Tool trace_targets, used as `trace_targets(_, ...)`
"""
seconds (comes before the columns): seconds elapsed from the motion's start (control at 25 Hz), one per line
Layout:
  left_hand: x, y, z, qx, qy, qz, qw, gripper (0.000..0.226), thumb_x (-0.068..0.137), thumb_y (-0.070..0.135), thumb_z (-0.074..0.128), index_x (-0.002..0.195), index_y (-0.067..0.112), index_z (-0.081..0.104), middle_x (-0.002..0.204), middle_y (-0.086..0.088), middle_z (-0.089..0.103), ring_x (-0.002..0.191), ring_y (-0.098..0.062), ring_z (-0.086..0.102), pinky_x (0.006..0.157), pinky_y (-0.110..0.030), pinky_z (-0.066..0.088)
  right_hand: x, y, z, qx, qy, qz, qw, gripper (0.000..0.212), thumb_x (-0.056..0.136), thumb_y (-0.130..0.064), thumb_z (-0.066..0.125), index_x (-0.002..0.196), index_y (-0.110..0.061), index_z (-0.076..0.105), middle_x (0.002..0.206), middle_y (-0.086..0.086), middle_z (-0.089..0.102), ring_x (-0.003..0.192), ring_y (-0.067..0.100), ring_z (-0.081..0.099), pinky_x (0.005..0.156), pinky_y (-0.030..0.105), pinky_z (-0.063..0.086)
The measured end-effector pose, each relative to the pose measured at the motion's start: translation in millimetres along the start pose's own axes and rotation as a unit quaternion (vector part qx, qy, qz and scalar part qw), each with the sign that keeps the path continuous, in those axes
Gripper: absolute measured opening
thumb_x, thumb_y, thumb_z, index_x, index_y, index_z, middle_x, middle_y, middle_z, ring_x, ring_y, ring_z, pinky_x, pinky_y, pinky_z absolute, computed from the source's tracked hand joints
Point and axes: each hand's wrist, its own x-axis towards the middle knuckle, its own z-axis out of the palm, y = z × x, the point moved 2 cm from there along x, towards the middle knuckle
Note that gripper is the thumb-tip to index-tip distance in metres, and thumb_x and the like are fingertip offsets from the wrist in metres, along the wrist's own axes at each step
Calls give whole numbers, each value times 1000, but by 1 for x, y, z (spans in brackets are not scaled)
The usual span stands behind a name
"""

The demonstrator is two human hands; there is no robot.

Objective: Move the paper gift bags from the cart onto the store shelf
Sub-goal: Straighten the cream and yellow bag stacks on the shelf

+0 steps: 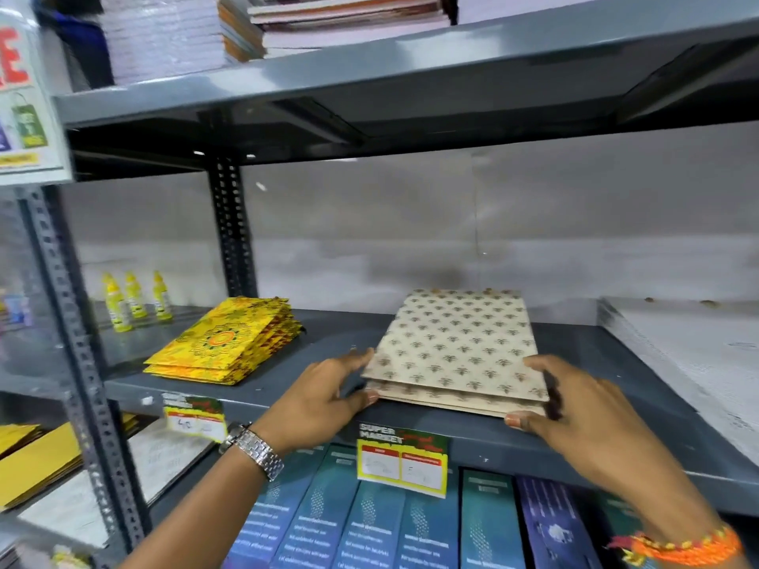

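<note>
A flat stack of cream paper gift bags with a small gold motif lies on the grey metal shelf, near its front edge. My left hand grips the stack's near left corner, thumb under, fingers on top. My right hand holds the near right corner the same way. A second stack of yellow patterned gift bags lies on the same shelf to the left. The cart is out of view.
Three yellow glue bottles stand at the shelf's back left. A white board lies at the right end. Price tags hang from the shelf edge. Blue boxes fill the shelf below; books sit on the shelf above.
</note>
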Motion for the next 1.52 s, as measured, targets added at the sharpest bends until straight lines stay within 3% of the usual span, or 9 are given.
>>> trace_targets(0.08,-20,-18,-24,-4,59,-8,998,67,88,33,66,150,25,40,156,5,36,147,-5,28,120,-28,26,1,-15,-2,-61,66,-19,996,83,76,-47,79,146,-28,39,146,4,52,128,30,49,103,41,44)
trace_targets(0.2,-54,-63,-73,-1,154,-75,985,65,88,26,68,148,21,44,156,6,38,147,-6,29,120,-27,25,6,-68,17,-40,145,-116,982,83,73,-47,80,143,-27,39,144,5,50,126,32,44,101,43,42)
trace_targets(0.32,-81,-114,-124,8,208,-176,962,68,87,25,70,148,19,42,152,1,44,138,-25,46,108,-40,43,20,-142,68,96,66,-213,970,75,73,-48,81,137,-31,44,134,-1,56,123,22,52,96,31,43)
trace_targets(0.4,-84,-146,-151,32,191,-211,958,73,86,24,71,150,18,37,150,0,45,128,-29,56,99,-34,49,35,-189,110,147,-12,-239,960,75,73,-47,82,138,-26,49,134,1,59,122,22,57,100,36,49)
trace_targets(0.6,-66,-210,-183,25,65,-237,969,76,83,13,73,150,13,36,152,-3,43,141,-23,43,113,-41,39,66,-260,199,120,-102,-237,959,73,77,-42,81,136,-14,50,134,9,59,127,27,51,101,35,45)
trace_targets(0.72,-57,-223,-181,12,49,-188,981,50,82,4,72,126,26,62,130,4,66,123,-17,62,105,-35,49,72,-271,224,119,-98,-229,961,76,80,-38,80,143,-15,45,138,9,55,133,27,44,105,35,41)
trace_targets(1.08,-57,-233,-170,11,150,-171,974,49,79,9,77,126,14,66,112,16,72,92,17,66,95,-23,55,77,-267,236,148,-24,-222,963,32,83,-23,78,115,-19,73,112,4,72,106,21,63,92,37,55)
trace_targets(1.28,-53,-230,-171,34,138,-202,969,59,81,17,77,136,14,57,127,2,67,119,-11,62,106,-31,48,86,-264,234,154,-24,-198,968,36,81,-26,80,115,-23,69,103,4,70,105,24,59,85,33,52)
trace_targets(1.52,-50,-223,-170,39,158,-205,965,58,79,21,79,133,15,59,121,0,68,115,-12,62,102,-26,49,92,-259,238,192,-58,-160,966,46,75,-16,84,117,-21,64,109,8,67,101,27,66,89,40,57)
